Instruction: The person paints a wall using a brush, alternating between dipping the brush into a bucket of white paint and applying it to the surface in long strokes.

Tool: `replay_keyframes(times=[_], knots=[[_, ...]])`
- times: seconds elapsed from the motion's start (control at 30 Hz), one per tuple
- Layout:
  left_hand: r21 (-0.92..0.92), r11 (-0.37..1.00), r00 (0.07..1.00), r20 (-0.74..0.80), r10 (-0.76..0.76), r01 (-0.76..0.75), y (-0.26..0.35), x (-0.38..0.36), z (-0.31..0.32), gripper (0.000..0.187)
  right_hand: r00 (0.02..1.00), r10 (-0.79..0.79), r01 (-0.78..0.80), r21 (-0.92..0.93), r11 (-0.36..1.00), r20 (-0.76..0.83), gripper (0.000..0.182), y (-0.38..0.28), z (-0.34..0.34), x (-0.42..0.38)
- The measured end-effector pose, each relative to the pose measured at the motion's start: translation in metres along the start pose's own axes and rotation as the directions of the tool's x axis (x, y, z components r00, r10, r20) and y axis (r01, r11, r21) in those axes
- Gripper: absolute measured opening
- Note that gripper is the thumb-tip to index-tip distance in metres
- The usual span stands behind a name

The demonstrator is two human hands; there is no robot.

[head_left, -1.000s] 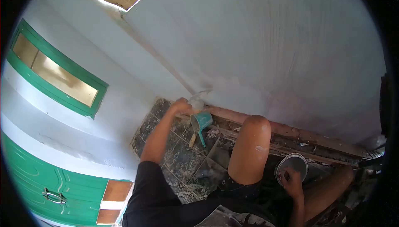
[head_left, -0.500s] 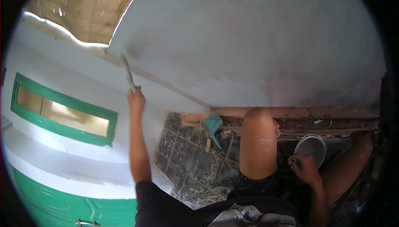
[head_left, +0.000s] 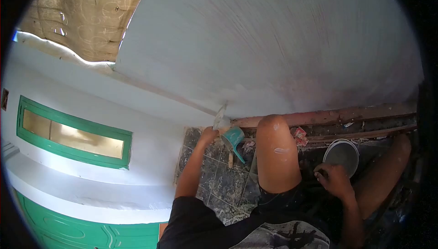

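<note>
My left hand (head_left: pixel 209 136) is closed around the handle of a pale paintbrush (head_left: pixel 220 114). The brush's tip is at the low wall corner, just above a teal plastic dipper (head_left: pixel 233 136) lying on the tiles. My right hand (head_left: pixel 336 179) is at the near rim of a whitish bucket (head_left: pixel 343 155), its fingers curled inward. Whether those fingers hold anything is hidden. The bucket's inside looks grey. The wall (head_left: pixel 273 43) in front of me is whitish with pink streaks showing through.
A ledge (head_left: pixel 383 112) with a reddish edge runs along the wall's foot, with a crumpled red-and-white packet (head_left: pixel 299 136) on it. Paint-spattered dark tiles (head_left: pixel 223 180) lie below. At left are a green-framed window (head_left: pixel 73 132) and a green door (head_left: pixel 91 235). A brown sheet (head_left: pixel 86 16) hangs overhead.
My left hand has brought the paintbrush down and to the right, from high on the wall edge to the low corner. The view has shifted slightly. My right hand stays by the bucket.
</note>
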State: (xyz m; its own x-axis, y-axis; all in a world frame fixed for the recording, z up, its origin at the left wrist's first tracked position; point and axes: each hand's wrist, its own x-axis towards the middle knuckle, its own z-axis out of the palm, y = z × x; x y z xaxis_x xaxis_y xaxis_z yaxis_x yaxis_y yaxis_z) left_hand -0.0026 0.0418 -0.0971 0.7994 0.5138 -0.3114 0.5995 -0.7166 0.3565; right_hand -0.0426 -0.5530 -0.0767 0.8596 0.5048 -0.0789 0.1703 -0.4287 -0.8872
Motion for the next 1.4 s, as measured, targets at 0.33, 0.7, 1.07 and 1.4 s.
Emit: replay_keyframes(times=[0.33,0.7,1.07,1.4], knots=[[-0.201,0.979,0.997,-0.074,-0.012,-0.003,0.123,-0.064,-0.237,0.010,0.996,-0.009,0.017,0.099,0.995,-0.084,0.012,-0.006,-0.011,-0.007],[-0.155,0.914,0.638,-0.758,0.133,-0.375,0.052,0.034,-0.055,0.023,0.998,0.011,-0.007,0.061,0.998,-0.062,0.012,-0.003,-0.012,-0.001],[0.178,0.973,0.976,0.185,0.110,-0.144,-0.022,0.018,0.028,0.037,0.998,0.053,-0.054,0.016,0.998,0.028,0.013,-0.007,-0.007,0.013],[-0.277,0.961,0.998,0.049,0.028,-0.013,0.122,-0.056,-0.199,0.012,0.995,0.066,-0.069,-0.038,0.997,-0.076,0.016,0.008,-0.011,0.006]])
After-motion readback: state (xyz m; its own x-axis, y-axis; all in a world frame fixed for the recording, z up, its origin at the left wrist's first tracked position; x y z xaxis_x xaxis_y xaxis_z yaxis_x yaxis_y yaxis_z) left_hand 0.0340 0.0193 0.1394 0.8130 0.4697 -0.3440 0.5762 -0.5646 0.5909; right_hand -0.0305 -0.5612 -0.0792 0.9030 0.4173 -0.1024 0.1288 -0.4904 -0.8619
